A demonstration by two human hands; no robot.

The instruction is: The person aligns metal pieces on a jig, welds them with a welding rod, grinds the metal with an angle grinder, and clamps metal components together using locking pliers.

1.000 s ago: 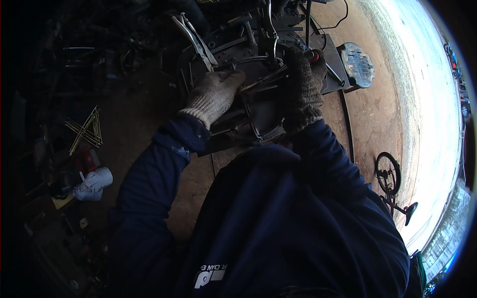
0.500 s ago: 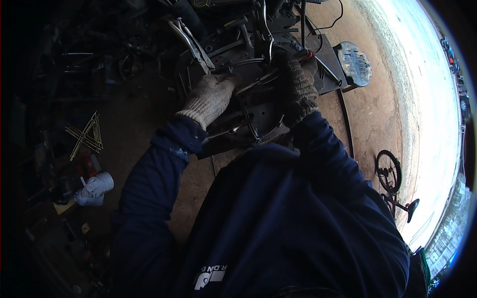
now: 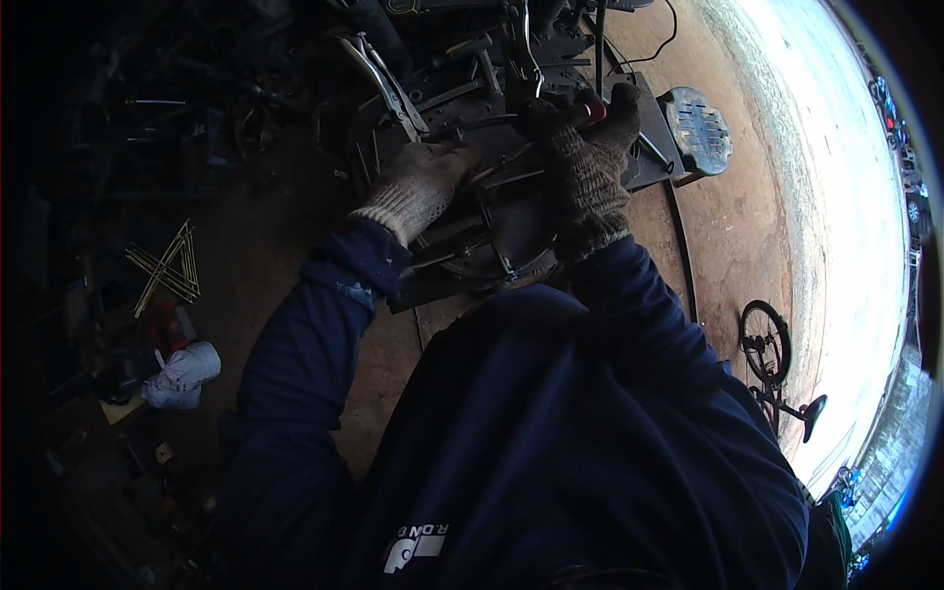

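Observation:
My left hand (image 3: 418, 187), in a light knit glove, is closed at the left side of a dark metal frame of bars and curved pieces (image 3: 506, 261). What its fingers hold is too dark to make out. Just beyond it stand silver locking pliers (image 3: 385, 87), jaws down by the glove. My right hand (image 3: 593, 172), in a darker knit glove, grips a tool with a red handle (image 3: 593, 110); the tool's kind is hidden. A second pair of locking pliers (image 3: 528, 49) rises just beyond that hand.
Loose metal pieces and a hammer-like tool (image 3: 462, 49) lie on the dark metal tabletop (image 3: 654, 108). A grey stool seat (image 3: 698, 133) stands right of it. Yellowish rods (image 3: 165, 270) and a white bundle (image 3: 184, 374) lie left; a small bicycle (image 3: 767, 344) lies right.
My right hand has turned and its thumb now points up; the red handle has shifted slightly left. My left hand stays in nearly the same place. The bars under my hands look darker.

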